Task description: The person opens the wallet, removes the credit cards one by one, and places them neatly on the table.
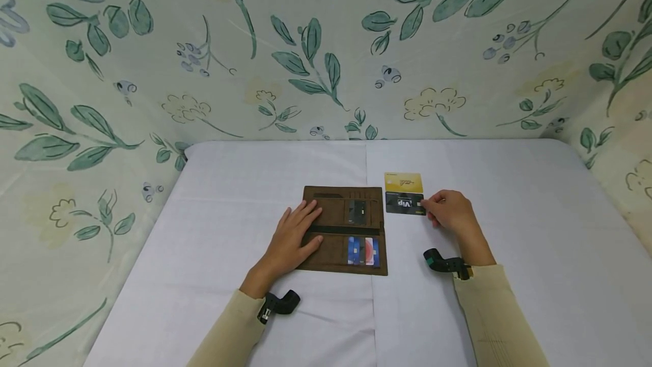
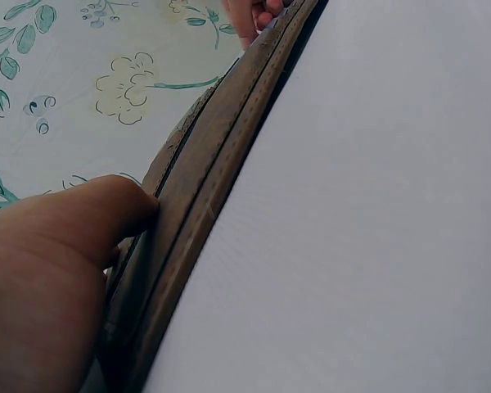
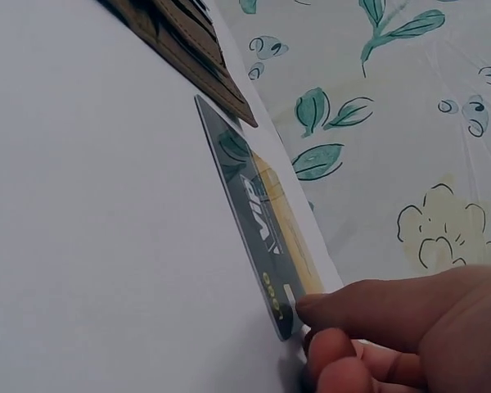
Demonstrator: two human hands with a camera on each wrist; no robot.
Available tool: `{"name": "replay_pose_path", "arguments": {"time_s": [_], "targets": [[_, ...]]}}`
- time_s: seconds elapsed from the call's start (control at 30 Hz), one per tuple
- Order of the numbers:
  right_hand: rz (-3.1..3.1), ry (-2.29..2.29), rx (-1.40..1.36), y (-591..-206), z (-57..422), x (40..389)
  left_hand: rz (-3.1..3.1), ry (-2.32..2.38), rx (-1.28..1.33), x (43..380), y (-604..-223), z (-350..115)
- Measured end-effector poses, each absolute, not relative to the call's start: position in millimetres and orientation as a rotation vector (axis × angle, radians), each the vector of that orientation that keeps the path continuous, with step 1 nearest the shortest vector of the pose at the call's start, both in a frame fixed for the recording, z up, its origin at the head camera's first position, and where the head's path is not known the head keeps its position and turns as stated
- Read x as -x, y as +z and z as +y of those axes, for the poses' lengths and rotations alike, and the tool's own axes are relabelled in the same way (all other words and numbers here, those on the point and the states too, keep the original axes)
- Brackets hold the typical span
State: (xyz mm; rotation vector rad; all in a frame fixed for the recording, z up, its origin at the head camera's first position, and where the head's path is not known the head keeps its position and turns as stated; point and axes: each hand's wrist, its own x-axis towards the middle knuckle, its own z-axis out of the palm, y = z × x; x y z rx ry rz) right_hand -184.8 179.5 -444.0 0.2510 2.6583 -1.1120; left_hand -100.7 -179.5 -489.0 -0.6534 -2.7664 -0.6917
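An unfolded brown wallet (image 1: 333, 251) lies on the white tabletop. Across its left side rests my left hand (image 1: 291, 238), fingers spread and straight; in the left wrist view the thumb presses on the wallet (image 2: 198, 155) near its stitched edge. Several blue and red-white cards (image 1: 363, 251) sit in the near pockets, and a dark card (image 1: 356, 212) in the far one. My right hand (image 1: 452, 212) pinches the right end of a black VIP card (image 1: 399, 203) between thumb and fingers. Directly behind it is a gold card (image 1: 403, 182), partly overlapped by the black one in the right wrist view.
A white cloth with a crease down its middle covers the table (image 1: 229, 186). Behind and to the sides hangs a leaf-and-flower curtain (image 1: 326, 112). Black wrist cameras are strapped at both sleeves, the left camera (image 1: 282, 303) and the right camera (image 1: 443, 262) close above the cloth.
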Motion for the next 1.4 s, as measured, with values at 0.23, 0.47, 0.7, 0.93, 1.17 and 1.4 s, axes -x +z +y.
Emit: {"name": "replay_pose_path", "arguments": {"time_s": [0.23,0.47,0.7,0.93,1.17,1.4], "targets": [[2.686,-1.103,-0.272,-446.5,179.6,184.5,-2.769,-0.683,0.659,100.7,-489.1,-179.4],[2.689,-1.109,-0.275,-446.8,179.2,184.3,-2.782,-0.684,0.654,100.0,-487.8,-179.3],[2.689,-1.108,-0.252,-446.1,178.8,183.9,-2.781,-0.677,0.658,100.0,-487.5,-179.7],[2.706,-1.121,-0.184,-440.9,172.9,183.3,-2.773,-0.68,0.663,100.3,-488.1,-180.2],[2.686,-1.153,-0.091,-438.6,161.8,181.1,-2.775,-0.679,0.659,100.5,-489.5,-180.6],[2.685,-1.194,0.023,-439.0,148.2,178.7,-2.768,-0.678,0.666,100.8,-490.1,-181.1]]}}
